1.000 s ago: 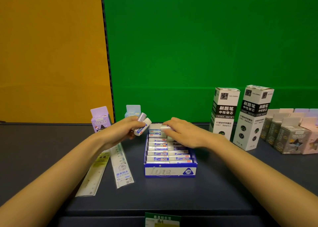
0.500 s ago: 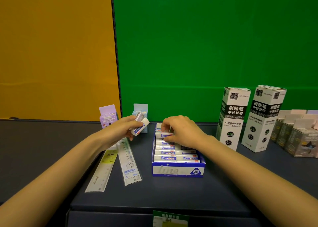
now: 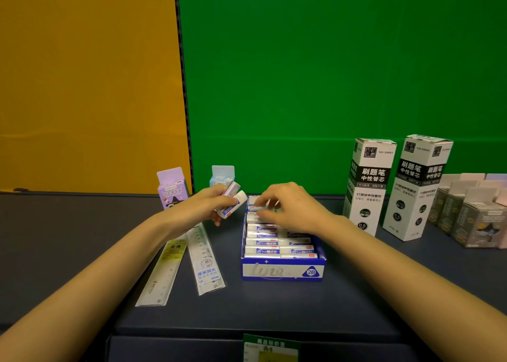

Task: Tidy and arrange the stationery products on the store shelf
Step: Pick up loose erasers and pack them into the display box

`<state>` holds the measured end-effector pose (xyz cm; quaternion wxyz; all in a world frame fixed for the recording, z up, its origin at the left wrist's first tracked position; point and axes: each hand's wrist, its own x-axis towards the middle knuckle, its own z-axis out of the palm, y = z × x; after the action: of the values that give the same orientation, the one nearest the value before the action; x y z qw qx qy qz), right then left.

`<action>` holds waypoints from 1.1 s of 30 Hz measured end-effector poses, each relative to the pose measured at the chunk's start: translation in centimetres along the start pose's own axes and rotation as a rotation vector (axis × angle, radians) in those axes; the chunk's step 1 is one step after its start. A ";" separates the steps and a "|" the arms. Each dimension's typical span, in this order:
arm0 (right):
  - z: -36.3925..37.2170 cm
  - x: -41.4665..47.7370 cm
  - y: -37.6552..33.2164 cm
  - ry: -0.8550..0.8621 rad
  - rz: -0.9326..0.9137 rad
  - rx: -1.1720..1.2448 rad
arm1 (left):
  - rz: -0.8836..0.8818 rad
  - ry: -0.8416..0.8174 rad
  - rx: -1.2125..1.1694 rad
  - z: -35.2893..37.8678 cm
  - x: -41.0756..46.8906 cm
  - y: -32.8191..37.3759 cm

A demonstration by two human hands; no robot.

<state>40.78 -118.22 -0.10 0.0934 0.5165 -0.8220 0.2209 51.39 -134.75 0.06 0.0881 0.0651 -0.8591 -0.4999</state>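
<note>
A blue and white eraser display box (image 3: 282, 271) stands on the dark shelf, filled with rows of wrapped erasers (image 3: 264, 250). My left hand (image 3: 204, 206) holds two loose erasers (image 3: 233, 201) just left of the box's back end. My right hand (image 3: 290, 206) is over the back rows, its curled fingertips pinching an eraser (image 3: 259, 206) that lies there. The hand hides the back right part of the box.
Two packaged rulers (image 3: 205, 260) lie left of the box. A purple carton (image 3: 171, 187) and a light blue carton (image 3: 222, 173) stand behind them. Two tall black-and-white refill boxes (image 3: 369, 186) and several small grey boxes (image 3: 472, 219) stand to the right. A price label (image 3: 270, 348) hangs on the front edge.
My right hand's fingers have shifted slightly over the back row of erasers. My left hand has stayed beside the box with its two erasers. The camera has drifted a little.
</note>
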 end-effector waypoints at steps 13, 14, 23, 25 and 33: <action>-2.4 -1.5 0.0 -0.022 0.284 0.800 | 0.128 -0.144 0.114 3.2 0.2 2.6; -2.6 -1.6 0.2 -0.005 0.295 0.812 | 0.143 -0.131 0.141 3.4 0.3 2.8; -3.1 -4.1 2.1 0.112 0.327 0.397 | 0.181 -0.098 0.463 2.5 1.0 1.9; -2.5 -4.3 2.4 0.109 0.329 0.311 | 0.200 -0.097 0.522 2.6 1.1 1.8; -1.7 -4.9 3.0 0.136 0.253 0.234 | 0.280 -0.017 0.713 2.8 1.2 1.5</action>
<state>40.13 -112.36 -1.25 0.0596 0.4003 -0.8408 0.3595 49.55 -131.88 0.15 0.1204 -0.0306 -0.9803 -0.1533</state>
